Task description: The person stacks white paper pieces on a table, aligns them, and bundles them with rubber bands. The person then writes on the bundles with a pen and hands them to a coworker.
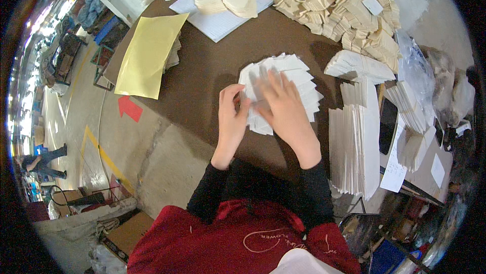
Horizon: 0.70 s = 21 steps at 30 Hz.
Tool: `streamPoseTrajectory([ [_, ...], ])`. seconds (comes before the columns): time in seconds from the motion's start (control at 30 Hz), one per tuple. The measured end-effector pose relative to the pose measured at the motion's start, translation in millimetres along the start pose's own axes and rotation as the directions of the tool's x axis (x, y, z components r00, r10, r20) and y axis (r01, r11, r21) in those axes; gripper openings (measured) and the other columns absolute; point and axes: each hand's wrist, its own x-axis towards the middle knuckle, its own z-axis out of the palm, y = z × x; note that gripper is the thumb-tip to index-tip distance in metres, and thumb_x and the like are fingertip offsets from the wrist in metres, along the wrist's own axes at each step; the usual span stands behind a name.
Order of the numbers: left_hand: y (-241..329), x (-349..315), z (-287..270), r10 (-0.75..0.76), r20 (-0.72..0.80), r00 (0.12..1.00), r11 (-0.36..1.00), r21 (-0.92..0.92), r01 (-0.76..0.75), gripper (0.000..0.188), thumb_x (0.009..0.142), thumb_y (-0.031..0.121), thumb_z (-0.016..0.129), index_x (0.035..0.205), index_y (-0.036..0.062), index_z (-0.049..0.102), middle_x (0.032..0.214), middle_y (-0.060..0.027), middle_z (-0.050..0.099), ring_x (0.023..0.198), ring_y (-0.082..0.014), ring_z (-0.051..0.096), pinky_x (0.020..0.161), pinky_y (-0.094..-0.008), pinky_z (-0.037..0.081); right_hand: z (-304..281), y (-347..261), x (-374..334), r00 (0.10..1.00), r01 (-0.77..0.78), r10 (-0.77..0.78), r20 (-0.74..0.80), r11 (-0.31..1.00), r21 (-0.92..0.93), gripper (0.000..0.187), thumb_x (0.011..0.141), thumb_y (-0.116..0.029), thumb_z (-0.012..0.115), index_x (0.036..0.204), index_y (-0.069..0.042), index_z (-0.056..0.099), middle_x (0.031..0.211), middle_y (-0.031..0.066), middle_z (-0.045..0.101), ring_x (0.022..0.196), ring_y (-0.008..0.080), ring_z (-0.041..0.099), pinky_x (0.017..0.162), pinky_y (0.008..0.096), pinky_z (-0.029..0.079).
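Paper fan (298,79): white sheets spread in an overlapping fan, lying mid-tabletop right in front of me.
My right hand (284,107): flat on the fan, fingers spread, no grip closed.
My left hand (232,114): at the fan's left edge, fingertips curled on the sheets.
Tabletop (202,71): brown.
Tall white stack (354,147): just right.
Yellow sheet (149,53): far left.

White fanned paper sheets (288,79), brown table (202,71), yellow sheet (148,53), red arrow (130,108)
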Motion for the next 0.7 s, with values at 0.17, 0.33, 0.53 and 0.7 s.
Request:
streamPoseTrajectory([
  [0.17, -14, 7, -23, -0.241, 0.01, 0.97, 0.806, -0.555, 0.206, 0.024, 0.095, 0.002, 0.054, 0.12, 0.001, 0.055, 0.118, -0.0073, 0.058, 0.112, -0.0143, 0.055, 0.098, -0.0268, 0.042, 4, 4, -19, 0.979, 0.1, -0.094, 0.182, 0.995, -0.025, 0.078, 0.073, -0.04, 0.075, 0.139, -0.011, 0.047, 0.151, 0.0143, 0.035, 0.14, 0.0287, 0.034, 0.114, 0.0491, 0.026],
  [0.33, -9, 5, -19, -0.097, 0.098, 0.991, 0.974, -0.195, 0.114, 0.024, 0.093, 0.002, 0.057, 0.116, 0.0007, 0.061, 0.122, -0.0073, 0.059, 0.11, -0.0153, 0.057, 0.094, -0.0269, 0.045, -1, 2, -16, 0.972, 0.1, -0.091, 0.215, 0.995, -0.028, 0.074, 0.074, -0.038, 0.075, 0.138, -0.01, 0.049, 0.149, 0.0146, 0.04, 0.138, 0.0285, 0.037, 0.115, 0.0498, 0.025],
  [0.53, -3, 4, -22, 0.044, 0.113, 0.993, 0.999, 0.01, -0.045, 0.023, 0.088, 0.004, 0.063, 0.11, 0.0034, 0.068, 0.125, -0.0102, 0.058, 0.107, -0.0228, 0.061, 0.09, -0.0313, 0.048, 3, -4, -17, 0.978, 0.083, -0.075, 0.192, 0.996, -0.037, 0.059, 0.078, -0.031, 0.072, 0.127, -0.002, 0.057, 0.143, 0.0175, 0.046, 0.134, 0.0302, 0.043, 0.115, 0.0521, 0.023],
  [0.7, -8, 4, -24, 0.041, 0.116, 0.992, 0.999, 0.012, -0.043, 0.024, 0.087, 0.004, 0.064, 0.11, 0.0041, 0.068, 0.125, -0.0105, 0.058, 0.109, -0.0247, 0.06, 0.092, -0.0331, 0.047, 12, -4, -27, 0.982, 0.188, -0.186, 0.036, 0.981, -0.05, 0.031, 0.084, -0.019, 0.068, 0.106, 0.001, 0.064, 0.121, 0.0169, 0.062, 0.112, 0.0308, 0.061, 0.097, 0.0469, 0.045],
])
